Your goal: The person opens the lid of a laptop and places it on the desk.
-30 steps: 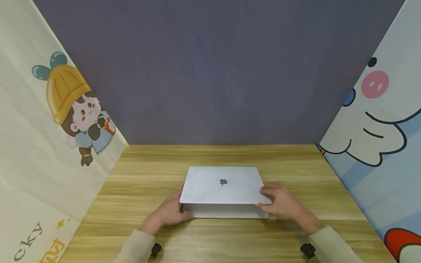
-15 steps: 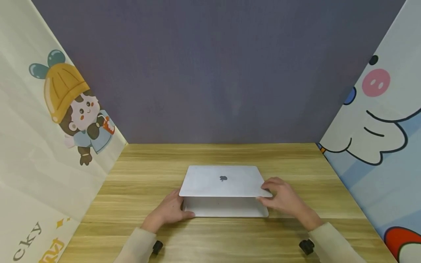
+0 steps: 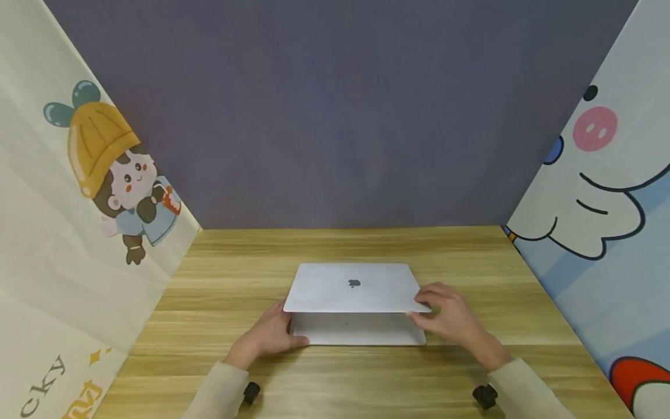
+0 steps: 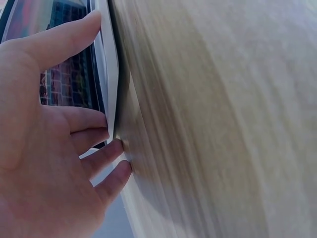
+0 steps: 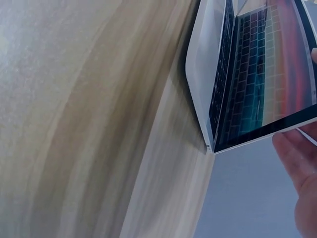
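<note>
A silver laptop lies in the middle of the table with its lid partly raised. Under the lid, the pale front of the base shows in the head view. My left hand holds the base's left side, its thumb by the front corner. The left wrist view shows that thumb over the base and the fingertips low along the side. My right hand pinches the lid's right front corner. In the right wrist view, the lit screen faces down toward the keyboard, and fingers touch the lid's edge.
The wood-grain table extends around the laptop. A dark grey panel stands behind it. Cartoon-printed sheets flank both sides, the left sheet and the right sheet. Small black devices sit at both wrists, including the right one.
My right hand has lifted the lid's front edge, widening the gap above the base, mostly in the first half second. My left hand stays at the base's left side.
</note>
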`<state>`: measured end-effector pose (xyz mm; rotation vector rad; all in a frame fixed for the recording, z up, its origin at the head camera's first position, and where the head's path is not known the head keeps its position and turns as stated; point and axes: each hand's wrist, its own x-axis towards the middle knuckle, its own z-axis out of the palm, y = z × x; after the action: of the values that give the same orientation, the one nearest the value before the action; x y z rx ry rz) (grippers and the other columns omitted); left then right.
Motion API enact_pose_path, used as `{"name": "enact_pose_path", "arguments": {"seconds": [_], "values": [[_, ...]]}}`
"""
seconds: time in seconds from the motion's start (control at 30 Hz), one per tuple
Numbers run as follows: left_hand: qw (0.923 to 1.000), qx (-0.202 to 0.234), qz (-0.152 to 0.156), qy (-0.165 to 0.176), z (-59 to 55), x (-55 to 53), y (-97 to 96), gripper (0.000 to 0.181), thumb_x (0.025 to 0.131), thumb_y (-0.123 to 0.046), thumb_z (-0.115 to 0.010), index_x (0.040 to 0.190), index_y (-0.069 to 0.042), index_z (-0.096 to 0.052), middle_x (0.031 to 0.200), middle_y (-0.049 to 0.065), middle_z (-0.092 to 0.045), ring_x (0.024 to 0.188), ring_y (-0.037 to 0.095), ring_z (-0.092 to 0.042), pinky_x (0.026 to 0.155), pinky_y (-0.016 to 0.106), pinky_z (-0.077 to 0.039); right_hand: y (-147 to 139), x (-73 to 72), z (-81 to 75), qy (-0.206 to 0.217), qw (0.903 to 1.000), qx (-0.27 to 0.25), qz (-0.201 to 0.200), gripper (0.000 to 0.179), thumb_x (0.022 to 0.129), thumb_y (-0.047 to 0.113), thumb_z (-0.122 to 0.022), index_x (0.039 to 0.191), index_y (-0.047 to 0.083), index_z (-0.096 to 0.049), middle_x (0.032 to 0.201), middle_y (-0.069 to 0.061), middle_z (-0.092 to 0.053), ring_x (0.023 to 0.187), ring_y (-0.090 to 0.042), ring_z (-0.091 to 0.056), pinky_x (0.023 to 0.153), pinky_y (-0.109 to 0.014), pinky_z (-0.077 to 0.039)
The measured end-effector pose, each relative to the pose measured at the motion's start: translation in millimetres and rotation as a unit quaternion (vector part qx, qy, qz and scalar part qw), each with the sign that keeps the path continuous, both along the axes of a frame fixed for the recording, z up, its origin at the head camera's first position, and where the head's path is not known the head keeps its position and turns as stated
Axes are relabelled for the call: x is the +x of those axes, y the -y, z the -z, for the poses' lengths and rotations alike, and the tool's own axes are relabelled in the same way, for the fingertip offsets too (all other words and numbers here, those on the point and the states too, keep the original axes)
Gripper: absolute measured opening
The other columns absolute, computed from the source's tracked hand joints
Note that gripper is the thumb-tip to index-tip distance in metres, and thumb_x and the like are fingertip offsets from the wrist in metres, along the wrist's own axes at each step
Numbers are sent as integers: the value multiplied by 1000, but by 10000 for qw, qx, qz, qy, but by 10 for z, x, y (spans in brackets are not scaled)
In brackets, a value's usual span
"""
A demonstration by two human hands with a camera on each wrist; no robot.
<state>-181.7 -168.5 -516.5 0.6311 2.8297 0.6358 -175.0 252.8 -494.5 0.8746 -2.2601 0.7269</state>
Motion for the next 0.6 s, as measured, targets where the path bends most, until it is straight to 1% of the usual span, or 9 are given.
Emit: {"name": "enact_pose_path", "arguments": {"seconds": [0.1, 0.23, 0.37, 0.47, 0.6], "values": [[10000, 14, 35, -36, -5, 2, 2, 103, 81, -50, -80, 158, -2, -32, 158, 22, -38, 144, 41, -35, 115, 58, -32, 13, -2, -17, -5, 10000, -35, 4, 24, 76, 30, -89, 86, 12, -78, 92, 3, -72, 83, -15, -66, 70, -26, -57], [9999, -5, 68, -137, -23, 0, -1, 101, 81, -51, -80, 157, -2, -33, 157, 22, -41, 143, 40, -37, 114, 57, -34, 22, -10, -32, -96, 9999, -50, -16, 21, 75, 26, -89, 85, 13, -77, 92, 3, -72, 83, -15, -66, 72, -24, -56], [9998, -72, 79, -175, -28, -7, -2, 100, 82, -52, -79, 156, -1, -35, 156, 21, -43, 143, 40, -37, 114, 56, -34, 27, -32, -50, -112, 9999, -114, 1, 22, 70, 20, -91, 84, 12, -76, 90, 3, -72, 82, -15, -66, 72, -23, -56], [9997, -120, 81, -218, -12, -6, -3, 100, 82, -52, -78, 155, 1, -36, 157, 20, -41, 143, 40, -37, 114, 55, -34, 34, -55, -83, -87, 9996, -269, -72, 24, 67, 14, -92, 84, 13, -75, 89, 3, -71, 80, -15, -65, 72, -21, -55], [9995, -112, 68, -283, -1, 1, -4, 101, 80, -53, -79, 154, 2, -38, 157, 20, -40, 142, 38, -39, 114, 55, -34, 38, -66, -130, -68, 9991, -401, -135, 25, 65, 11, -92, 83, 13, -75, 87, 2, -71, 79, -16, -65, 72, -20, -53]]}}
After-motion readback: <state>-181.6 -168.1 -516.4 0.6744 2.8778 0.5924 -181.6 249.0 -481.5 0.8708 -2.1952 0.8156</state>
